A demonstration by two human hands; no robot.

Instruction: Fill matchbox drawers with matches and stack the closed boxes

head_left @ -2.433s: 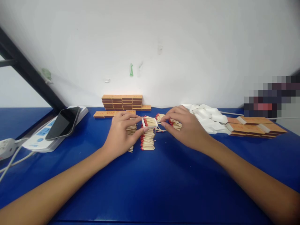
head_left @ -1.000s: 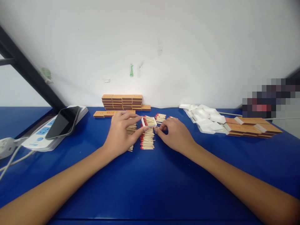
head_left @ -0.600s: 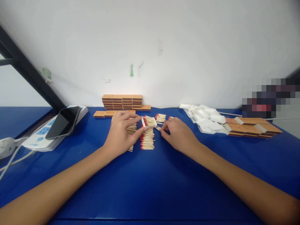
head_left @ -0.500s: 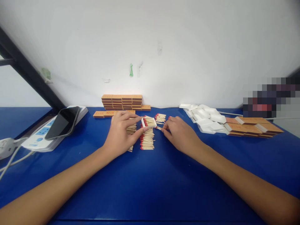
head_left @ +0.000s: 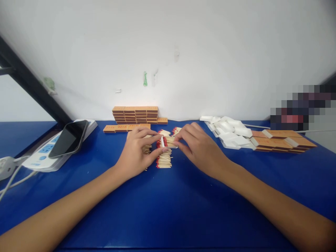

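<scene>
A small white tray (head_left: 162, 141) filled with red-headed matches is pinched at its left end between the thumb and fingers of my left hand (head_left: 138, 145). My right hand (head_left: 194, 141) has its thumb and fingertips together at the tray's right end, over the match ends; whether a single match is between them is too small to tell. Under and in front of the tray lies a pile of loose matches (head_left: 164, 161). Another pile (head_left: 147, 150) is partly hidden by my left hand, and a third (head_left: 175, 131) lies behind the tray, beside my right hand.
Orange matchboxes (head_left: 135, 115) are stacked against the wall, with a row (head_left: 120, 128) before them. White empty trays (head_left: 231, 131) lie heaped at the right beside more orange boxes (head_left: 278, 142). A phone (head_left: 69, 138) rests on a white power strip (head_left: 42, 161) at the left.
My right hand has moved left to the tray from beside it. The tray has shifted slightly right and now sits at a different tilt in my left hand.
</scene>
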